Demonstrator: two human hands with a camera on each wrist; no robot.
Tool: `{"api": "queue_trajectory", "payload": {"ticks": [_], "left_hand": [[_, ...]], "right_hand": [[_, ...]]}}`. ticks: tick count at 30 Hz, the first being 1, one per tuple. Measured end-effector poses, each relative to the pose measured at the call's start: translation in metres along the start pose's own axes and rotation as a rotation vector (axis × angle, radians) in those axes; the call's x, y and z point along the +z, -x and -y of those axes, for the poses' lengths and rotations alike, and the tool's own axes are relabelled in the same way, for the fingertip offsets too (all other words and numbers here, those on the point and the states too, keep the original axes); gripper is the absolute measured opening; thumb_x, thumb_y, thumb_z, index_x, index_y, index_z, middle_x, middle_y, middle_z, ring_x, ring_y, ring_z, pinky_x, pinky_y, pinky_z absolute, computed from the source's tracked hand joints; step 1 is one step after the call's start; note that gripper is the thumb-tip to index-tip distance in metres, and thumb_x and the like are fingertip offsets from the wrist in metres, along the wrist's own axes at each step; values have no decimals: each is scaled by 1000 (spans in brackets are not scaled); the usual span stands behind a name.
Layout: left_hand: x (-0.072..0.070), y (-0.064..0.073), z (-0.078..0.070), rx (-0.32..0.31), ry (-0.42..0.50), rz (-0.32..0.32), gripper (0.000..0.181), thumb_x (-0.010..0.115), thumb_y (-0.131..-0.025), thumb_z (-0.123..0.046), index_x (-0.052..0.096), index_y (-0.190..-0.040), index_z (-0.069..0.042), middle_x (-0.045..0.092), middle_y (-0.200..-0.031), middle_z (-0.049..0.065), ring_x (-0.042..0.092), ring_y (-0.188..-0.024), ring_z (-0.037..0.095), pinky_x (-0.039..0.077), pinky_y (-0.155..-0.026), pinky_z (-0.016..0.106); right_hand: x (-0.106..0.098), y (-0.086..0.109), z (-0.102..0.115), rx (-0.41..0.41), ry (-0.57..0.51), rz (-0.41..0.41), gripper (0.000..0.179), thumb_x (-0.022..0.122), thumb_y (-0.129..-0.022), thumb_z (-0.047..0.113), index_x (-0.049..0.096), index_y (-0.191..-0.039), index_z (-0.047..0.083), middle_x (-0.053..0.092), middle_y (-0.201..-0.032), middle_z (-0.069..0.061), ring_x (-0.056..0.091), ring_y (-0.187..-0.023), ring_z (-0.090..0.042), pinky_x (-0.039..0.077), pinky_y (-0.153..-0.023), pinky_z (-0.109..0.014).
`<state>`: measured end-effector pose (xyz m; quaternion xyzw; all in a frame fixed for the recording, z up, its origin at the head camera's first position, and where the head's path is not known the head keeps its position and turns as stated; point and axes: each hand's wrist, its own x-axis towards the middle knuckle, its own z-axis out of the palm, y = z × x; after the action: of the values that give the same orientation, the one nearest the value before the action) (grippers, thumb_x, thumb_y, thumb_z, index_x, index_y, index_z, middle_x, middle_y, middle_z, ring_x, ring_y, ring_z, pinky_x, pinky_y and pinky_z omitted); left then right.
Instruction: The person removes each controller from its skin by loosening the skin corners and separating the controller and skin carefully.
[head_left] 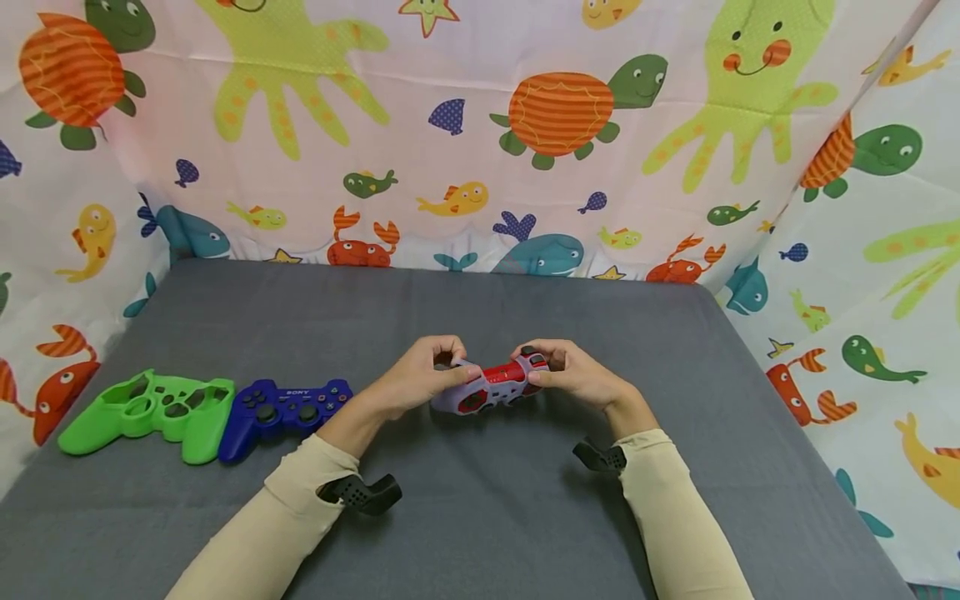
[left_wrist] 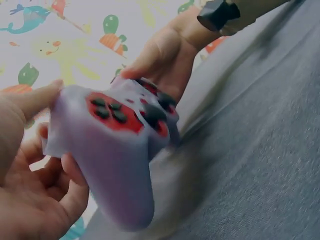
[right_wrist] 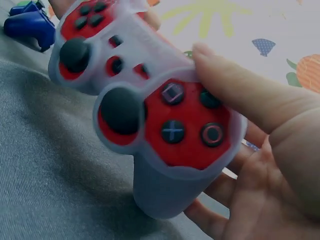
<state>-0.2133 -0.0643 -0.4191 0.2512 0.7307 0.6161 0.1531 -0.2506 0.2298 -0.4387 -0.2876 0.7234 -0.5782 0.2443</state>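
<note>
Both hands hold a red game controller (head_left: 504,372) with black sticks and buttons, partly covered by a translucent whitish silicone sleeve (left_wrist: 120,175). My left hand (head_left: 422,377) pinches the sleeve at the controller's left end, thumb on top; in the left wrist view an edge of the sleeve stands out between the fingers. At the other end my right hand (head_left: 577,372) grips the controller, its thumb (right_wrist: 235,85) along the upper edge beside the face buttons (right_wrist: 173,131) and its fingers behind. The sleeve wraps both handles. The controller's underside is hidden.
A blue controller (head_left: 288,411) lies on the grey cloth-covered table (head_left: 480,517), to the left of the hands. Touching or close beside it is an empty green silicone sleeve (head_left: 161,414). A curtain (head_left: 450,150) printed with sea animals stands behind the table and along its sides.
</note>
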Motion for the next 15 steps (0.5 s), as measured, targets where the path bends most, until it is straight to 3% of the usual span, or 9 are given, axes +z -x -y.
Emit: {"api": "queue_trajectory", "payload": {"ticks": [4,7,11,15], "left_hand": [[-3,1,0,20,-67,-15,33,78,-86,-9,46,-85,-7,43,-94,7,49,-88,22,47,-69,28],[-4,2,0,77,-126,-31,33,79,-85,-6,46,-85,-6,42,-102,9,53,-92,23,52,-73,30],[-5,2,-1,157,-168,-65,33,75,-89,-2,44,-79,-4,41,-101,11,52,-92,25,50,-72,30],[-7,3,2,182,-225,-124,36,77,-87,-2,45,-73,-7,40,-98,8,48,-94,25,48,-72,31]], "right_hand": [[0,1,0,-5,-1,-27,45,65,-99,20,53,-131,-8,73,-105,3,66,-93,-11,56,-84,-25],[0,1,0,0,-9,-39,44,66,-98,19,53,-131,-8,73,-104,3,67,-92,-11,56,-84,-25],[1,0,1,15,-9,-56,43,65,-99,15,52,-132,-9,73,-105,2,68,-92,-11,56,-84,-25],[1,-2,1,30,6,-83,39,61,-99,11,53,-132,-7,73,-105,3,68,-94,-11,56,-86,-25]]}}
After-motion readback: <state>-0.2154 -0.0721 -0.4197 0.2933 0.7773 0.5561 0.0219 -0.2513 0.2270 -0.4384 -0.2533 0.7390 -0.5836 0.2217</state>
